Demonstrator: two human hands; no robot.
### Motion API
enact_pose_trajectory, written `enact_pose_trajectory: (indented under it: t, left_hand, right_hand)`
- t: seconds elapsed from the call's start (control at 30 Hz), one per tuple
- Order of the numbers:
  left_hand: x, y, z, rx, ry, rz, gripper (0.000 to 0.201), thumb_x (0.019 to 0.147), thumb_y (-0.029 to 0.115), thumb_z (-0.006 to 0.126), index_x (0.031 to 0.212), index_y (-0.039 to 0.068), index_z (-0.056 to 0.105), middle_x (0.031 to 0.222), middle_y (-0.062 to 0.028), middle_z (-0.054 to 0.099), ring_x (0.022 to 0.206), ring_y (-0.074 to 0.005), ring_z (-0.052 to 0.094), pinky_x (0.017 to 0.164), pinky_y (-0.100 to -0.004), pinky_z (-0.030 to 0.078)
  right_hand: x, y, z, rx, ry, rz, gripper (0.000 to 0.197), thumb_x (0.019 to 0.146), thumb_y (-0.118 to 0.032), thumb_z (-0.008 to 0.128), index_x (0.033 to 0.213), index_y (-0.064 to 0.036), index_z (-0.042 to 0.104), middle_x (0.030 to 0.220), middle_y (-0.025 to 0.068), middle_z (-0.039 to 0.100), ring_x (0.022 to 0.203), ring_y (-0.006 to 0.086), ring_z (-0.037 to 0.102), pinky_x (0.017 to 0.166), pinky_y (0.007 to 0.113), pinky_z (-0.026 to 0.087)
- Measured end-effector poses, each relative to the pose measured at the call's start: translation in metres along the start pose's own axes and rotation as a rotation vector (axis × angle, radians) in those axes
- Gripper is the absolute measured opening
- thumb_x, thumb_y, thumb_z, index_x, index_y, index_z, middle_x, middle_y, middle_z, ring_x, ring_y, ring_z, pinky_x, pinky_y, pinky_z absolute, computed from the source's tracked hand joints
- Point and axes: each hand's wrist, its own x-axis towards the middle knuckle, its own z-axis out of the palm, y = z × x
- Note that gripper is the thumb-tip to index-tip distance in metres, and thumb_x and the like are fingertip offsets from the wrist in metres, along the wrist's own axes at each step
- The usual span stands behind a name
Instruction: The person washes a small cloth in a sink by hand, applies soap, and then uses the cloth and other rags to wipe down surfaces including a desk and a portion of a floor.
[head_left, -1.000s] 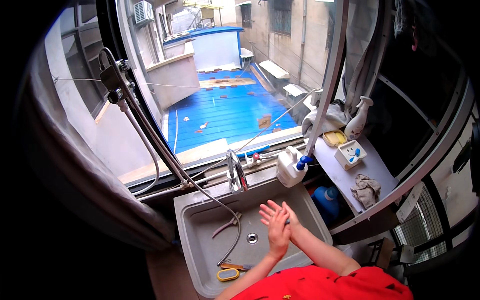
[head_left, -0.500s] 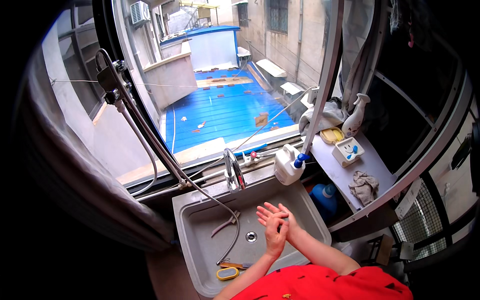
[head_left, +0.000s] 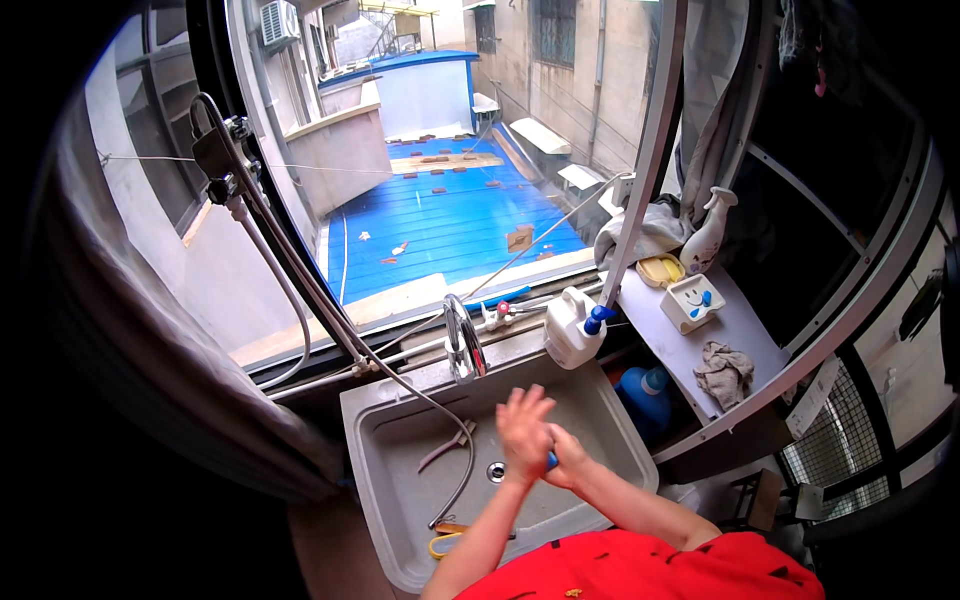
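Over the grey sink (head_left: 385,480), my two hands meet with their palms close together. My left hand (head_left: 522,432) has its fingers stretched out and spread, slightly blurred by motion. My right hand (head_left: 568,461) is curled against the heel of the left one. A small blue object (head_left: 551,460) shows at its fingers; most of it is hidden, so its kind is unclear. Just beyond the hands stands the chrome faucet (head_left: 462,345). The drain (head_left: 495,472) lies to the left of my wrists.
A grey hose (head_left: 462,490), a pinkish-handled brush (head_left: 445,450) and a yellow-rimmed item (head_left: 440,546) lie in the sink. A white pump jug (head_left: 573,335) stands at its far right corner. The side shelf (head_left: 650,320) holds a spray bottle (head_left: 709,232), soap boxes and a crumpled cloth (head_left: 725,373).
My left hand has shifted left and opened out, its fingers now spread upward. My right hand has turned and curled, and the blue object now shows at it.
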Motion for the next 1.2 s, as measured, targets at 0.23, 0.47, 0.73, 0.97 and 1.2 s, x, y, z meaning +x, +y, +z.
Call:
enact_pose_trajectory:
  t: [0.23, 0.47, 0.73, 0.97, 1.2]
  left_hand:
    - [-0.023, 0.021, 0.031, -0.062, 0.084, -0.306, 0.031, 0.081, 0.014, 0.041, 0.107, 0.006, 0.056, 0.123, -0.0115, 0.05, 0.119, -0.0292, 0.04, 0.1, -0.0412, 0.026]
    - [-0.023, -0.02, 0.024, 0.176, 0.067, -0.32, 0.025, 0.082, 0.015, 0.044, 0.104, 0.005, 0.052, 0.12, -0.0107, 0.05, 0.119, -0.0301, 0.039, 0.102, -0.047, 0.023]
    - [-0.022, 0.061, 0.0, -0.281, 0.131, -0.306, 0.024, 0.078, 0.007, 0.054, 0.101, 0.004, 0.049, 0.107, -0.0138, 0.052, 0.114, -0.0323, 0.043, 0.094, -0.0408, 0.032]
    - [-0.01, -0.038, 0.008, 0.076, 0.144, -0.511, 0.018, 0.083, 0.017, 0.052, 0.096, 0.005, 0.05, 0.097, -0.0124, 0.054, 0.093, -0.0318, 0.05, 0.079, -0.039, 0.039]
    - [0.002, -0.032, 0.004, 0.018, 0.255, -0.398, 0.019, 0.08, 0.018, 0.06, 0.089, 0.004, 0.052, 0.083, -0.0129, 0.054, 0.077, -0.0278, 0.05, 0.068, -0.0382, 0.04]
  right_hand:
    - [0.004, -0.008, 0.016, 0.092, -0.139, -0.255, 0.044, 0.093, -0.04, 0.03, 0.122, -0.01, 0.045, 0.127, 0.0108, 0.046, 0.113, 0.0239, 0.047, 0.096, 0.037, 0.036]
    - [0.009, 0.003, 0.004, 0.027, -0.003, 0.112, 0.049, 0.093, -0.048, 0.029, 0.122, -0.0117, 0.043, 0.12, 0.0084, 0.049, 0.11, 0.0204, 0.048, 0.093, 0.036, 0.04]
    - [0.008, -0.018, 0.003, 0.008, -0.065, 0.029, 0.066, 0.088, -0.059, 0.024, 0.129, -0.0083, 0.034, 0.132, 0.0168, 0.038, 0.119, 0.0324, 0.041, 0.098, 0.044, 0.036]
    - [0.011, 0.019, 0.023, -0.104, -0.028, 0.054, 0.045, 0.094, -0.042, 0.032, 0.122, -0.0091, 0.043, 0.12, 0.0042, 0.049, 0.108, 0.0142, 0.047, 0.094, 0.031, 0.037]
    - [0.021, 0.017, -0.007, -0.205, -0.099, 0.035, 0.03, 0.093, -0.029, 0.042, 0.115, -0.0099, 0.048, 0.11, 0.002, 0.054, 0.1, 0.0132, 0.05, 0.085, 0.032, 0.042]
